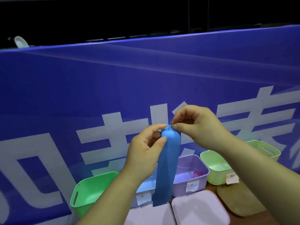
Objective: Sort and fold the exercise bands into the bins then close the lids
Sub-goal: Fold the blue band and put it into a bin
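A blue exercise band [167, 164] hangs in the air in front of me, its lower end near the lids. My left hand [144, 151] pinches its upper left edge between thumb and fingers. My right hand [196, 125] pinches the top right corner with its fingertips. Below stand a green bin [87, 190], a blue bin [146, 185] partly hidden by my left arm and the band, a lilac bin [193, 161] with a rolled pink band [197, 173] inside, and a pale green bin [215, 169].
Two pale lids [201, 210] and a wooden lid [238, 200] lie on the table before the bins. Another pale green bin [266, 147] sits at the far right. A blue banner with white characters [97, 95] rises right behind the bins.
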